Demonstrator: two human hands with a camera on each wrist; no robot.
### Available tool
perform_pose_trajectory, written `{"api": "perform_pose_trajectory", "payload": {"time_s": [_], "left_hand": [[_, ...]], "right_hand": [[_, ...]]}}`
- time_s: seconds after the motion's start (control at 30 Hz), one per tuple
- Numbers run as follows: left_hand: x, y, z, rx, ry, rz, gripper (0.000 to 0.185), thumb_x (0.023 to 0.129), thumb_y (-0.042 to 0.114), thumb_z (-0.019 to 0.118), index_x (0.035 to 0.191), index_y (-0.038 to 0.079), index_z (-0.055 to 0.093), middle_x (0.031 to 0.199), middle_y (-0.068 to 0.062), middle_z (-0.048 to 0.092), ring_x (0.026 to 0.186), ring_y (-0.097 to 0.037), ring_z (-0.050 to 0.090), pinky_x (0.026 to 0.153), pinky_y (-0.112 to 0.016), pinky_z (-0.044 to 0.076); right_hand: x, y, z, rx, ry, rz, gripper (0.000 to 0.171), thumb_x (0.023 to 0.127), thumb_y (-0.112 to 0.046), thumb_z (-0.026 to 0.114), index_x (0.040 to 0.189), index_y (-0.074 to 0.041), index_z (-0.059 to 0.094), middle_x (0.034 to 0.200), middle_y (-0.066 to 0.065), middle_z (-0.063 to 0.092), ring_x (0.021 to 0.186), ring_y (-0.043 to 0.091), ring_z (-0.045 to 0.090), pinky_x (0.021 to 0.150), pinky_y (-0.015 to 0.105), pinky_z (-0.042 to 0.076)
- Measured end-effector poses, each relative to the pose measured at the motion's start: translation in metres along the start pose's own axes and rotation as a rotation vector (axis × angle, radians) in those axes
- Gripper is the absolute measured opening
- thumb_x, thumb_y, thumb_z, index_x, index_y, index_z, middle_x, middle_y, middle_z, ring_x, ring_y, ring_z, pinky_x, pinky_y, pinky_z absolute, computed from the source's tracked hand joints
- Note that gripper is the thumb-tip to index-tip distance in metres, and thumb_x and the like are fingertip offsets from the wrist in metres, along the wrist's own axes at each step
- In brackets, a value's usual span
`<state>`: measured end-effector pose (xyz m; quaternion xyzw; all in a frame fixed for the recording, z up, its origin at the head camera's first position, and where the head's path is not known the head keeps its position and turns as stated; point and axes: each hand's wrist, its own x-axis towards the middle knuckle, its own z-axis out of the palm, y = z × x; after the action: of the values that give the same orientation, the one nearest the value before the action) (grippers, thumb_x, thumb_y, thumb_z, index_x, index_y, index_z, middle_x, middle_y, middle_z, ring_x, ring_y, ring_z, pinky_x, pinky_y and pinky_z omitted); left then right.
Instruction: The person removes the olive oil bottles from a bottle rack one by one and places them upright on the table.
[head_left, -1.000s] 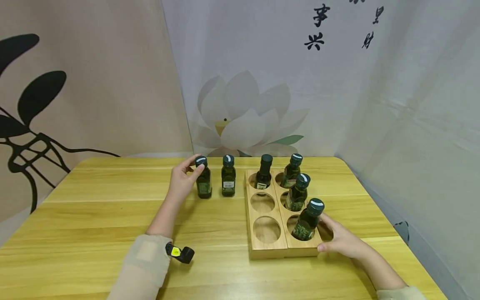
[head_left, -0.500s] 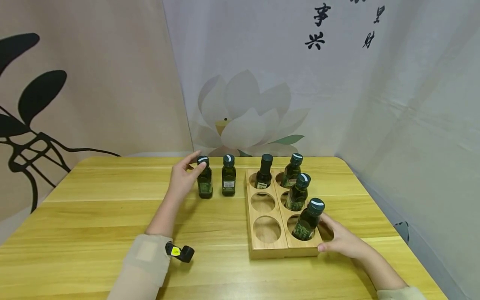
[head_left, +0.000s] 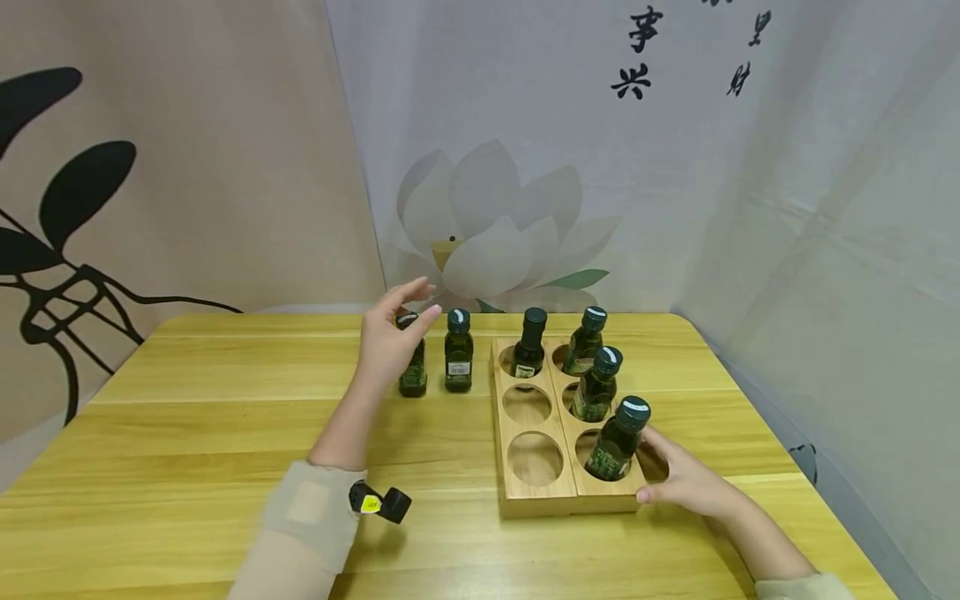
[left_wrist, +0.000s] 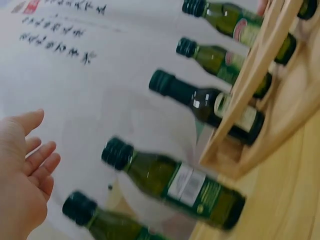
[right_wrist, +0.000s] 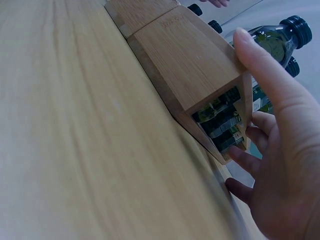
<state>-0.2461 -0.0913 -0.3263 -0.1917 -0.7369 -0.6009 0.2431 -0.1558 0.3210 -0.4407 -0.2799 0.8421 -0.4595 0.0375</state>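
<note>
Head view: holds left fingers (head_left: 407,292) loose mid-frame, grips wooden rack (head_left: 536,505) with right fingers (right_wrist: 246,160); could graze and topple green bottle (head_left: 412,381).

Place is classed as screened-off tabletop set; bldg. type can't be told. Wood-grain tbl. (head_left: 187,417) is backed, & flanked at R, by pale cloth hangings (head_left: 825,208), visibly creased. Hangings are printed w/ lrg. lotus (head_left: 487,250), blk. leafy branch (head_left: 86,193) & brush-style Chinese chars. (head_left: 643,30). Sm. blk. device (head_left: 394,505) w/ yel. label (head_left: 371,504) is worn at L sleeve (head_left: 309,521), as at a recording stn.
</note>
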Motion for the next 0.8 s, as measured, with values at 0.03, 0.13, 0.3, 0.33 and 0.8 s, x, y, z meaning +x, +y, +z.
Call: {"api": "perform_pose_trajectory", "payload": {"time_s": [0.03,0.13,0.3,0.33,0.8], "left_hand": [[-0.001,0.003,0.004,-0.009,0.002,-0.006,0.039,0.089,0.011,0.069,0.126,0.002,0.061,0.117,-0.015,0.063,0.109,-0.025,0.054,0.091,-0.045,0.038],[-0.002,0.003,0.019,-0.034,0.009,-0.023,0.04,0.088,0.016,0.071,0.125,0.006,0.062,0.115,-0.009,0.065,0.106,-0.02,0.056,0.09,-0.043,0.039],[-0.006,0.014,0.042,-0.049,-0.02,-0.065,0.041,0.088,0.02,0.072,0.127,0.009,0.062,0.115,-0.005,0.066,0.106,-0.02,0.055,0.091,-0.044,0.039],[-0.007,0.016,0.047,-0.052,-0.028,-0.068,0.042,0.088,0.02,0.072,0.127,0.009,0.062,0.116,-0.005,0.065,0.106,-0.02,0.055,0.091,-0.044,0.039],[-0.004,0.012,0.105,0.006,-0.124,-0.166,0.051,0.087,0.025,0.074,0.133,0.011,0.057,0.123,-0.004,0.062,0.111,-0.015,0.055,0.093,-0.038,0.041]], "right_hand": [[0.0,0.001,0.0,0.004,0.0,0.001,0.098,0.077,-0.037,0.079,0.153,-0.009,0.023,0.149,0.031,0.021,0.132,0.055,0.016,0.096,0.075,0.01],[0.0,0.002,0.0,0.012,0.0,0.003,0.097,0.077,-0.037,0.079,0.153,-0.013,0.023,0.149,0.031,0.022,0.133,0.054,0.016,0.096,0.075,0.01],[0.001,0.001,0.0,0.017,-0.001,0.003,0.097,0.078,-0.037,0.079,0.153,-0.011,0.023,0.149,0.031,0.021,0.133,0.053,0.015,0.096,0.075,0.01],[0.001,0.001,0.0,0.016,-0.001,0.003,0.098,0.077,-0.037,0.079,0.153,-0.009,0.023,0.149,0.032,0.021,0.133,0.053,0.015,0.096,0.075,0.01],[0.0,0.0,0.0,-0.016,0.001,-0.002,0.098,0.079,-0.039,0.078,0.152,-0.005,0.022,0.149,0.031,0.023,0.131,0.058,0.017,0.096,0.074,0.012]]}}
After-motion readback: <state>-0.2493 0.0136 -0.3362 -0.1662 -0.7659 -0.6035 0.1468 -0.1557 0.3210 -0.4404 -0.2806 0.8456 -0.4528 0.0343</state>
